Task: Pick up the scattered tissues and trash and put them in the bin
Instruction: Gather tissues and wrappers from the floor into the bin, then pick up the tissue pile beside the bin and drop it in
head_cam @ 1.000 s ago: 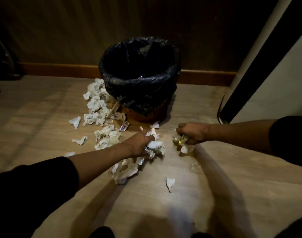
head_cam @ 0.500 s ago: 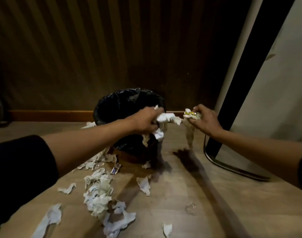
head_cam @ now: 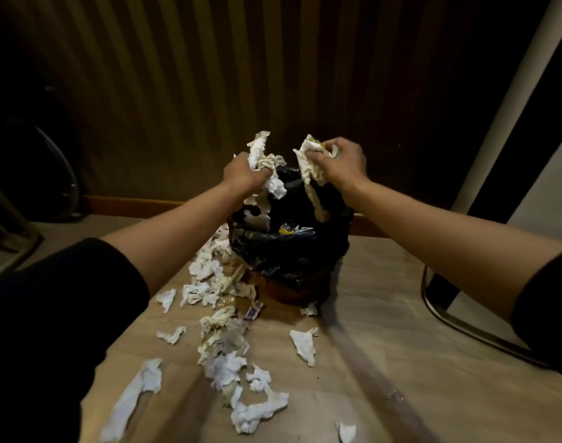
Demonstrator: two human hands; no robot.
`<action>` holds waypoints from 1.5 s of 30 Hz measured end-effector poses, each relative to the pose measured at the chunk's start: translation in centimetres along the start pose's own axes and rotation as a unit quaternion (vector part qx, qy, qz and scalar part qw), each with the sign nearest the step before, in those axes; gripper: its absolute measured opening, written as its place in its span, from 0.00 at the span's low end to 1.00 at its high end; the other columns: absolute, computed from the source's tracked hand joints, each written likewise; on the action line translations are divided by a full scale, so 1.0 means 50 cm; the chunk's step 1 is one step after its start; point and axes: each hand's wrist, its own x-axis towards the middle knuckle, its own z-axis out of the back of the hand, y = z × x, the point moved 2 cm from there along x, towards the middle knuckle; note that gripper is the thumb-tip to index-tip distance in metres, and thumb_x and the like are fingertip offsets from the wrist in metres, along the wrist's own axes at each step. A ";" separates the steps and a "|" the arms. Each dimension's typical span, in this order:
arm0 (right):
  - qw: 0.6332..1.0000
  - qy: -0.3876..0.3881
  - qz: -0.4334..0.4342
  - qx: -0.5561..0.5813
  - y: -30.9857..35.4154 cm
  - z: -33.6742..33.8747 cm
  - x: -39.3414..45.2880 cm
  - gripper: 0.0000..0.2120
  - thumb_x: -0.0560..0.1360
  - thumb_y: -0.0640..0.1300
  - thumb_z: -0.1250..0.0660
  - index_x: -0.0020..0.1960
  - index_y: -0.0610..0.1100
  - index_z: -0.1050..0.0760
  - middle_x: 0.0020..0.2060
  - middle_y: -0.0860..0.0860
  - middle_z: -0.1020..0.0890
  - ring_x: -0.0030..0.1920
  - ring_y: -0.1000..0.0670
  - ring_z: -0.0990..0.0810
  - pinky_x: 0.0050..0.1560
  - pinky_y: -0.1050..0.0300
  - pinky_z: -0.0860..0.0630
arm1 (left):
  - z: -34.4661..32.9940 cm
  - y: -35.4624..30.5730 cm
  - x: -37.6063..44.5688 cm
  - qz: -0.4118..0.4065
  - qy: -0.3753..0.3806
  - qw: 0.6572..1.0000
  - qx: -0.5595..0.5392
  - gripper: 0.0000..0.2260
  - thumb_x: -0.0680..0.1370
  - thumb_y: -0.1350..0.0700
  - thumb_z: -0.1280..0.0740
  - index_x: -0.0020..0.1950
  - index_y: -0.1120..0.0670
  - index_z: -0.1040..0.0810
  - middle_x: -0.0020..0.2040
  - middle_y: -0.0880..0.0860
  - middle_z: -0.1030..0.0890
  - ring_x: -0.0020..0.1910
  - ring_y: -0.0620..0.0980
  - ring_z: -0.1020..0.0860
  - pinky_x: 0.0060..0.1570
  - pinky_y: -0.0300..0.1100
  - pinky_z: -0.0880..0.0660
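A bin [head_cam: 289, 251] lined with a black bag stands on the wooden floor by the wall, with some trash showing inside. Over its mouth my left hand [head_cam: 242, 174] grips a bunch of white tissues [head_cam: 266, 164]. Beside it, my right hand [head_cam: 342, 163] is shut on a crumpled tissue wad [head_cam: 310, 164] with a strip hanging down into the bin. Several crumpled tissues [head_cam: 222, 343] lie scattered on the floor from the bin's left side toward me. A single tissue [head_cam: 303, 345] lies in front of the bin.
A small wrapper [head_cam: 251, 313] lies at the bin's foot. A white and black panel with a curved metal base [head_cam: 445, 318] stands at the right. Dark ribbed wall with a wooden skirting [head_cam: 129, 206] runs behind. A dark object sits at far left.
Both hands have risen from the floor with their tissues and come over the bin's mouth. My view has moved closer to the bin.
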 end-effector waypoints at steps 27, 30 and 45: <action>0.899 0.220 0.022 -0.379 -0.255 0.186 -0.214 0.09 0.77 0.47 0.31 0.57 0.49 0.21 0.42 0.55 0.17 0.43 0.53 0.17 0.43 0.57 0.21 | -0.185 0.050 -0.273 -0.324 0.255 0.879 0.239 0.10 0.73 0.49 0.35 0.51 0.49 0.19 0.45 0.49 0.15 0.44 0.52 0.17 0.43 0.49 0.20; 0.841 0.331 -0.009 -0.429 -0.341 0.198 -0.286 0.11 0.76 0.48 0.31 0.57 0.46 0.22 0.44 0.53 0.17 0.46 0.50 0.17 0.43 0.57 0.23 | -0.259 0.109 -0.335 -0.301 0.335 0.845 0.287 0.10 0.73 0.50 0.35 0.50 0.49 0.19 0.46 0.51 0.15 0.45 0.55 0.17 0.44 0.48 0.20; 0.578 0.662 0.086 -0.470 -0.562 0.183 -0.479 0.25 0.77 0.53 0.33 0.72 0.52 0.34 0.59 0.47 0.27 0.49 0.45 0.23 0.47 0.52 0.25 | -0.503 0.303 -0.647 -0.251 0.567 0.745 0.246 0.24 0.72 0.47 0.27 0.66 0.47 0.29 0.64 0.55 0.32 0.52 0.58 0.23 0.52 0.49 0.22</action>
